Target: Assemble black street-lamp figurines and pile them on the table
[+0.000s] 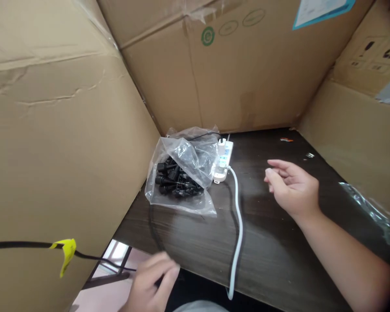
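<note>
At the lower edge, my left hand (154,281) is closed, thumb against curled fingers. A black cable (97,258) with a yellow tag (66,252) runs into it from the left, and black cable also leads from behind its fingers up toward a clear plastic bag (195,160). Several black plugs or connectors (175,180) lie inside that bag. My right hand (294,186) hovers over the right side of the table, loosely curled, index finger and thumb tips slightly apart, with nothing visible in it.
A white power strip (225,156) with a white adapter (222,146) stands beside the bag; its thick white cord (238,225) drops over the front edge of the dark table (198,234). Cardboard walls (247,86) enclose three sides. Small scraps (286,139) lie at the back right.
</note>
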`<control>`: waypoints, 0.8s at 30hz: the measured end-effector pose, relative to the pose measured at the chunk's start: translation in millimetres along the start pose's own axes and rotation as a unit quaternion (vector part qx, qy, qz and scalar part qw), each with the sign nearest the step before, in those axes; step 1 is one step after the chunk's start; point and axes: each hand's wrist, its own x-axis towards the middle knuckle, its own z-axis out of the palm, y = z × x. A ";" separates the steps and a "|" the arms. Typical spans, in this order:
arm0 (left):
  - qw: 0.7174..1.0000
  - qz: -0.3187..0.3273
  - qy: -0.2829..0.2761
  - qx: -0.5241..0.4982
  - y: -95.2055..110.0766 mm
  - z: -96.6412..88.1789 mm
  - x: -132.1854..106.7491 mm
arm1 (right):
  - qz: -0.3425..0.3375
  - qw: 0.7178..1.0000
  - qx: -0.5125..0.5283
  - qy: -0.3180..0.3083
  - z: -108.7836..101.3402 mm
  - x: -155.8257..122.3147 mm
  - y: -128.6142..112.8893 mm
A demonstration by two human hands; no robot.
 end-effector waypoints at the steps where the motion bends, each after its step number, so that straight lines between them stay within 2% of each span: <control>1: 0.998 0.058 0.013 0.013 5.4 -1.9 22.8 | -0.029 0.999 -0.024 -0.011 -0.1 -0.9 1.6; 2: 0.993 0.111 0.022 0.032 8.1 -3.7 45.4 | -0.064 0.996 -0.051 -0.020 -0.4 -1.5 3.5; 4: 0.972 0.209 0.079 0.077 6.4 -6.6 87.8 | -0.135 0.985 -0.099 -0.028 -1.6 -2.0 7.5; 5: 0.960 0.236 0.102 0.108 2.6 -7.6 106.4 | -0.163 0.979 -0.118 -0.025 -2.6 -1.7 9.0; 8: 0.939 0.257 0.121 0.191 -13.9 -10.1 148.6 | -0.195 0.970 -0.141 -0.007 -5.6 1.0 10.1; 11: 0.922 0.266 0.106 0.259 -27.8 -13.8 170.2 | -0.196 0.970 -0.145 0.005 -7.5 4.6 7.9; 14: 0.911 0.279 0.076 0.293 -31.9 -19.7 176.7 | -0.203 0.966 -0.157 0.012 -7.9 7.1 6.7; 17: 0.914 0.283 0.076 0.281 -25.9 -25.8 170.7 | -0.214 0.962 -0.168 0.009 -8.1 7.5 9.0; 20: 0.927 0.286 0.092 0.226 -14.9 -29.7 151.8 | -0.209 0.962 -0.174 0.013 -8.5 7.1 13.7; 24: 0.948 0.273 0.072 0.146 -4.5 -32.2 114.4 | -0.183 0.969 -0.163 0.019 -8.9 6.5 17.1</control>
